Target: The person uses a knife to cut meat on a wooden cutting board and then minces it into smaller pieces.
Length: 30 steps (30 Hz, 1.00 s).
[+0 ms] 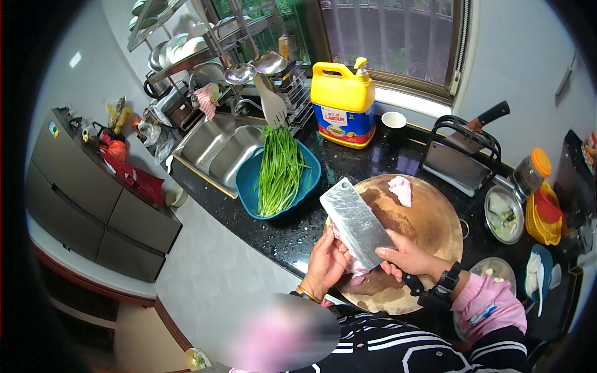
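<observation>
My right hand (407,256) grips a cleaver (356,222) by its dark handle, and the broad metal blade slants up to the left over the round wooden chopping board (429,214). Curled at the blade's left edge, my left hand (326,261) holds pale pink raw meat (357,270) there. The blade hides part of this meat and some of the left fingertips. Near the far side of the board lies a separate whitish piece of meat (402,190).
A blue basin (311,163) of green chives stands left of the board, by the sink (208,146). Behind are a yellow detergent jug (342,99) and a white cup (393,120). To the right are a knife rack (457,165), a metal bowl (504,214) and a yellow basket (542,230).
</observation>
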### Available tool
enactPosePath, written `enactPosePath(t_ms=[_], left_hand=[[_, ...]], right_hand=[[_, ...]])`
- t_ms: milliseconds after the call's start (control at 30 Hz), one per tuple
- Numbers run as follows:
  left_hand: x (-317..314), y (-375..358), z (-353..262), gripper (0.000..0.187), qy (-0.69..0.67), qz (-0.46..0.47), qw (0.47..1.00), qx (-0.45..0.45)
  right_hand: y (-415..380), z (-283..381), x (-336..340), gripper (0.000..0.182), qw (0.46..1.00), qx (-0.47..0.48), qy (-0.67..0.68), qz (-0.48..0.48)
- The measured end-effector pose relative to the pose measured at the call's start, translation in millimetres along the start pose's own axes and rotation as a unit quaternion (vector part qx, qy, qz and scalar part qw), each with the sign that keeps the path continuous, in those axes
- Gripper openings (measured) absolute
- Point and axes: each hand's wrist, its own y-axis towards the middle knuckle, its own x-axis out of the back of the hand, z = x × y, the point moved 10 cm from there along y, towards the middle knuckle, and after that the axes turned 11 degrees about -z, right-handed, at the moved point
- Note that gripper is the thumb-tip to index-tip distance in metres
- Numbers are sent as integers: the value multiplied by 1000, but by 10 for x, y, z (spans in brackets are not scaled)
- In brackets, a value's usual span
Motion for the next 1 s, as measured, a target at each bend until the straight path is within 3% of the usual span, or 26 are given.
enactPosePath(t_ms=[100,167,200,267,600,700,733,767,800,833,867,933,967,1000], left_hand=[[226,123,68,33,-17,6,1000,-4],[108,130,55,30,-145,163,976,28],[0,76,19,30,-143,162,976,31],[76,77,-22,33,21,-54,998,21],[-375,430,-108,20,203,-2,978,40],[-68,931,-88,28,376,-11,925,-59],[59,1024,-61,28,375,-9,925,-59],[82,1046,-242,34,557,-25,806,-198],[-12,981,-368,40,702,-39,633,-323],[-65,862,-456,48,666,-58,669,-324],[-137,740,-537,45,666,-64,665,-331],[-212,504,-667,40,675,-21,609,-417],[-161,366,-684,33,679,-29,621,-392],[-176,170,-700,29,691,-10,570,-445]], right_hand=[[-63,-38,56,34,999,8,2,-32],[-107,-43,247,32,992,30,38,-118],[-137,-52,272,32,991,30,40,-120],[-242,-31,500,35,979,55,27,-194],[-797,-175,892,31,949,70,72,-297],[-877,-258,890,32,946,74,72,-308],[-898,-264,870,32,946,68,53,-313],[-913,-256,863,31,945,61,33,-318],[-939,-227,857,31,946,61,32,-318],[-960,-174,807,32,952,65,-14,-300],[-958,-158,752,32,956,67,-58,-280],[-939,-217,720,29,958,63,-87,-268],[-928,-158,683,29,945,88,-173,-263],[-919,-102,622,28,925,115,-256,-255]])
